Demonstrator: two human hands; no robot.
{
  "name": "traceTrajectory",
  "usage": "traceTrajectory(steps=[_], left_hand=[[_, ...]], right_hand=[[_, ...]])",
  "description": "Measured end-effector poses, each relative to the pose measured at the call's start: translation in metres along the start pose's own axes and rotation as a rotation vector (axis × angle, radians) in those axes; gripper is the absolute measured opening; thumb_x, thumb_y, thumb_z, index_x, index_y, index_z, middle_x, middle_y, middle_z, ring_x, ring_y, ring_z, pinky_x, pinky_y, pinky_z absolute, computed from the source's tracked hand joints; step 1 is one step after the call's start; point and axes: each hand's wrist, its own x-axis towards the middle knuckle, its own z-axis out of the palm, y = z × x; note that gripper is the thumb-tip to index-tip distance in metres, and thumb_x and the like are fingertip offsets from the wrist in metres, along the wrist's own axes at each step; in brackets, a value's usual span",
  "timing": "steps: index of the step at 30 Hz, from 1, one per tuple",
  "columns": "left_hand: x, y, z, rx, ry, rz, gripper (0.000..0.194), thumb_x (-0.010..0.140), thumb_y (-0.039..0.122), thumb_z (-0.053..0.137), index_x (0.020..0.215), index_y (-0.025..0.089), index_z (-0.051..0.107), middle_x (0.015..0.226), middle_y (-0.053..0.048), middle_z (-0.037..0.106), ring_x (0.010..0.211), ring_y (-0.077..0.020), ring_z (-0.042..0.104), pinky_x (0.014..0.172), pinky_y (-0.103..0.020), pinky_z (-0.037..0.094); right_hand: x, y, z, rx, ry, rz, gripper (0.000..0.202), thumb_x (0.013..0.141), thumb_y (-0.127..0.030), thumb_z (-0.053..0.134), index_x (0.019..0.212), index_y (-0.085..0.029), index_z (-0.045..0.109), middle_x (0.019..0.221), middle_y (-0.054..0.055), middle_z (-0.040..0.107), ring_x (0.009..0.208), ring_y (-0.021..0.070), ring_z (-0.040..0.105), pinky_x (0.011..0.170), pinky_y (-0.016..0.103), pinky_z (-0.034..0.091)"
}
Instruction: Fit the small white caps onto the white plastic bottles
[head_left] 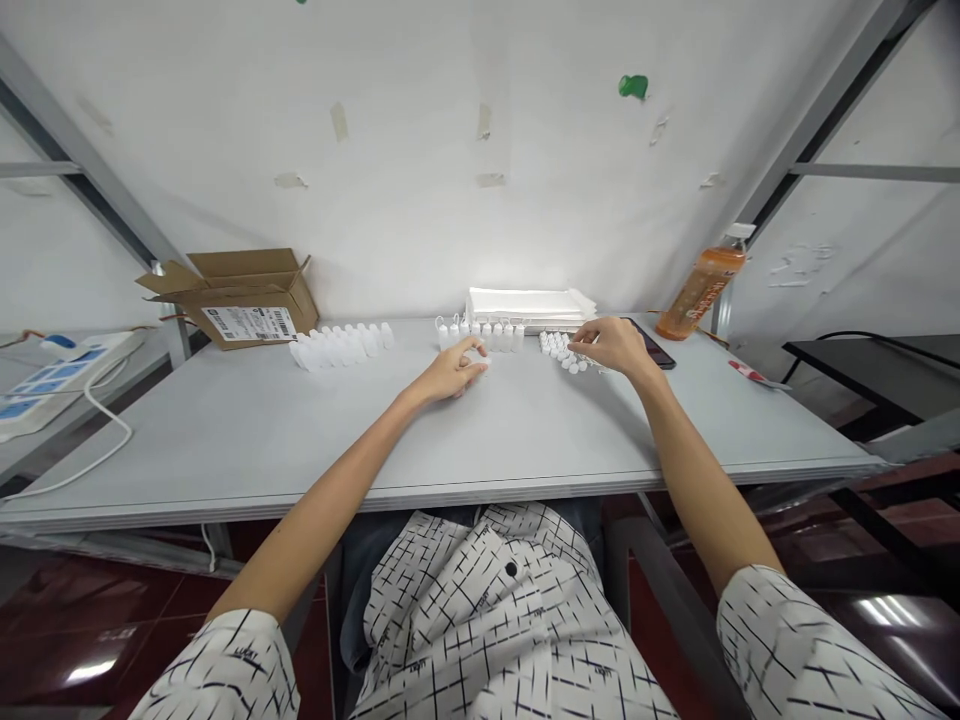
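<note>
My left hand (452, 371) rests low over the middle of the table, thumb and forefinger curved around a small whitish bottle (486, 362) that is mostly hidden. Just behind it stands a row of small white bottles with looped caps (496, 336). My right hand (616, 346) reaches down to a group of small white caps (555, 345), its fingertips pinched at the group's right edge. What sits between those fingertips is too small to see clearly. Further left, several translucent bottles without caps (341, 346) stand close together in rows.
An open cardboard box (247, 300) stands at the back left. A white stack of sheets or trays (529, 305) lies against the wall. Right of my right hand are a dark phone (654, 345) and an orange drink bottle (705, 285). A power strip (60, 385) lies far left.
</note>
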Motion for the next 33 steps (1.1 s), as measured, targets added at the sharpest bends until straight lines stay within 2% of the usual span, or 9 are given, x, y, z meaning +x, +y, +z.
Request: traceTrajectory(steps=[3, 8, 10, 12, 14, 18, 26, 29, 33], left_hand=[[0.001, 0.001, -0.001, -0.121, -0.046, -0.054, 0.02, 0.086, 0.034, 0.063, 0.095, 0.021, 0.051, 0.054, 0.009, 0.044, 0.041, -0.0052, 0.035, 0.043, -0.017, 0.028], [0.004, 0.001, -0.001, -0.229, 0.051, -0.099, 0.023, 0.088, 0.036, 0.065, 0.084, 0.019, 0.049, 0.049, 0.01, 0.038, 0.038, -0.0031, 0.032, 0.04, -0.015, 0.024], [0.004, 0.0, -0.001, -0.271, 0.059, -0.101, 0.026, 0.088, 0.038, 0.065, 0.083, 0.019, 0.048, 0.05, 0.009, 0.043, 0.037, -0.0035, 0.036, 0.039, -0.016, 0.024], [0.005, -0.001, -0.001, -0.28, 0.024, -0.072, 0.028, 0.087, 0.04, 0.066, 0.084, 0.018, 0.049, 0.056, 0.004, 0.055, 0.037, -0.0047, 0.044, 0.037, -0.017, 0.024], [0.005, -0.001, -0.001, -0.28, -0.002, -0.032, 0.03, 0.086, 0.04, 0.069, 0.084, 0.016, 0.051, 0.064, -0.002, 0.064, 0.039, -0.0062, 0.05, 0.037, -0.018, 0.027], [0.005, 0.0, -0.002, -0.294, 0.001, -0.001, 0.032, 0.082, 0.038, 0.074, 0.081, 0.012, 0.057, 0.073, -0.008, 0.071, 0.042, -0.0069, 0.055, 0.04, -0.019, 0.033], [0.001, 0.003, -0.001, -0.292, -0.07, -0.032, 0.038, 0.07, 0.04, 0.084, 0.077, 0.007, 0.067, 0.079, -0.015, 0.075, 0.051, -0.013, 0.066, 0.046, -0.023, 0.044], [0.0, 0.004, 0.001, -0.317, -0.068, -0.028, 0.041, 0.07, 0.044, 0.084, 0.076, 0.007, 0.066, 0.075, -0.015, 0.075, 0.05, -0.0146, 0.066, 0.046, -0.023, 0.045], [0.0, 0.006, 0.004, -0.307, -0.054, -0.034, 0.046, 0.073, 0.052, 0.079, 0.068, 0.009, 0.062, 0.057, -0.01, 0.069, 0.043, -0.0141, 0.062, 0.043, -0.023, 0.045]], right_hand=[[0.0, 0.003, -0.006, 0.028, -0.115, -0.019, 0.014, 0.071, -0.035, 0.072, 0.073, -0.022, 0.076, 0.073, 0.001, 0.072, 0.069, 0.0172, 0.062, 0.06, 0.028, 0.039], [0.001, 0.007, -0.006, 0.015, -0.202, -0.017, 0.012, 0.07, -0.033, 0.071, 0.068, -0.022, 0.076, 0.068, -0.001, 0.071, 0.067, 0.0157, 0.061, 0.058, 0.027, 0.038], [0.0, 0.005, -0.005, 0.021, -0.218, -0.032, 0.011, 0.071, -0.031, 0.07, 0.067, -0.021, 0.076, 0.067, 0.0, 0.071, 0.066, 0.0155, 0.061, 0.058, 0.026, 0.038], [-0.001, 0.003, -0.006, 0.046, -0.243, -0.065, 0.013, 0.072, -0.029, 0.069, 0.066, -0.02, 0.075, 0.066, 0.0, 0.071, 0.062, 0.0143, 0.06, 0.057, 0.025, 0.038], [-0.002, 0.001, -0.007, 0.078, -0.274, -0.103, 0.015, 0.072, -0.028, 0.067, 0.063, -0.018, 0.073, 0.064, 0.001, 0.07, 0.055, 0.0124, 0.058, 0.055, 0.025, 0.039], [-0.003, -0.002, -0.008, 0.117, -0.338, -0.142, 0.015, 0.073, -0.024, 0.064, 0.062, -0.016, 0.07, 0.061, 0.001, 0.069, 0.046, 0.0099, 0.054, 0.054, 0.024, 0.04], [-0.007, -0.014, 0.0, 0.252, -0.494, -0.202, 0.009, 0.072, -0.021, 0.061, 0.068, -0.016, 0.067, 0.059, 0.0, 0.068, 0.051, 0.0127, 0.061, 0.055, 0.023, 0.04], [-0.01, -0.022, 0.007, 0.247, -0.518, -0.253, 0.01, 0.073, -0.025, 0.063, 0.074, -0.016, 0.067, 0.058, 0.0, 0.067, 0.051, 0.0134, 0.061, 0.056, 0.024, 0.04], [-0.013, -0.028, 0.018, 0.193, -0.51, -0.307, 0.015, 0.075, -0.024, 0.061, 0.085, -0.017, 0.068, 0.047, -0.003, 0.061, 0.051, 0.0148, 0.059, 0.057, 0.024, 0.04]])
